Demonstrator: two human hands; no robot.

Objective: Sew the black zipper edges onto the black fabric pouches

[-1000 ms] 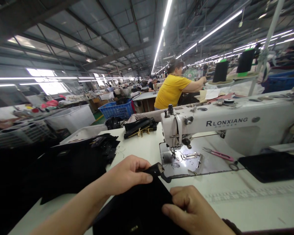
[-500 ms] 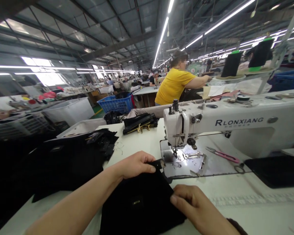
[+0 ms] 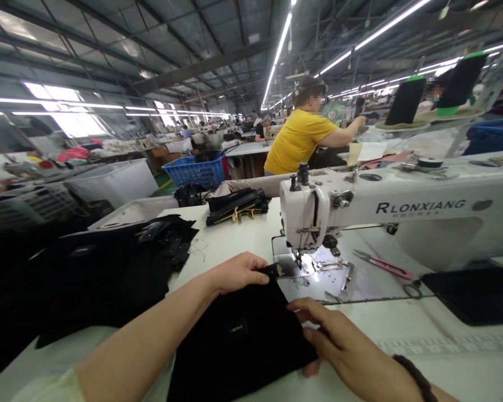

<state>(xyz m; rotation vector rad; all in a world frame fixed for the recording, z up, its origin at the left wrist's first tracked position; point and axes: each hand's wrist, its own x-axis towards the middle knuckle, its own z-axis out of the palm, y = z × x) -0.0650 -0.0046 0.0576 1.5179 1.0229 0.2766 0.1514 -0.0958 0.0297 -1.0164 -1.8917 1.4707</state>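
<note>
A black fabric piece (image 3: pixel 260 335) with a small gold-lettered label lies on the white table in front of me. My left hand (image 3: pixel 242 273) is closed on its upper edge, thumb and fingers pinching beside a short tab (image 3: pixel 278 270) that points at the sewing machine. At the piece's right edge is my right hand (image 3: pixel 333 338), thumb on the edge and a fingertip showing below it. The sewing machine's needle and presser foot (image 3: pixel 298 258) stand just beyond the tab, apart from the fabric.
Pink-handled snips (image 3: pixel 383 265) lie on the metal plate. A dark stack of black pieces (image 3: pixel 121 268) covers the table's left. Black pieces with gold zippers (image 3: pixel 238 205) sit behind. A dark flat pad (image 3: pixel 473 296) is at right. A person in yellow (image 3: pixel 295 139) works beyond.
My right hand has shifted along the fabric's right edge, its fingers now more spread. The fabric's tab has moved slightly up. My view has turned a little.
</note>
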